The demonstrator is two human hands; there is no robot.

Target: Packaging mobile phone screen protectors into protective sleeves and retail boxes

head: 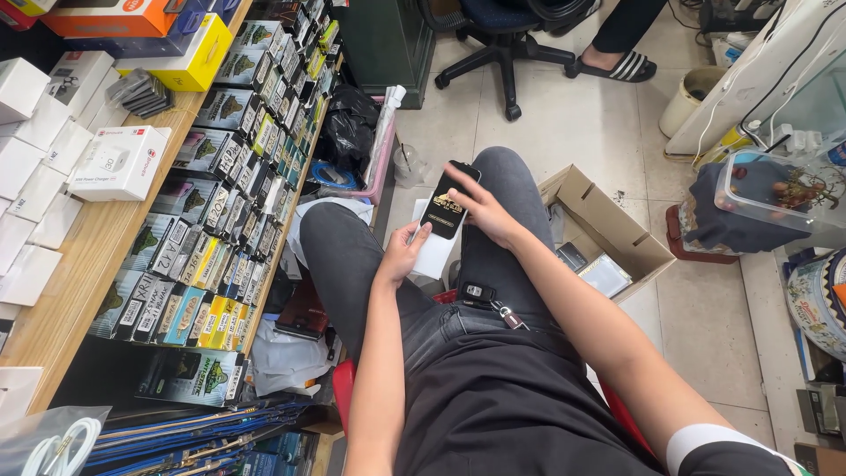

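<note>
Both hands (445, 231) hold one black packet (448, 202).

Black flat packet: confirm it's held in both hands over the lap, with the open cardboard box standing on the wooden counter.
One detail is wrong. The open cardboard box stands on the tiled floor beside the person's right leg, not on the counter. The head view shows this. The black flat packet is indeed held between left hand and right hand over the lap.

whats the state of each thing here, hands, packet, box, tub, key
left hand: gripping the white packets
right hand: holding the black packet
black packet: flat, sealed as far as can be seen, held above the lap
white packets: under the black one
cardboard box: open, on the floor
clear plastic tub: no lid visible
car key: clipped at the waistband
</note>
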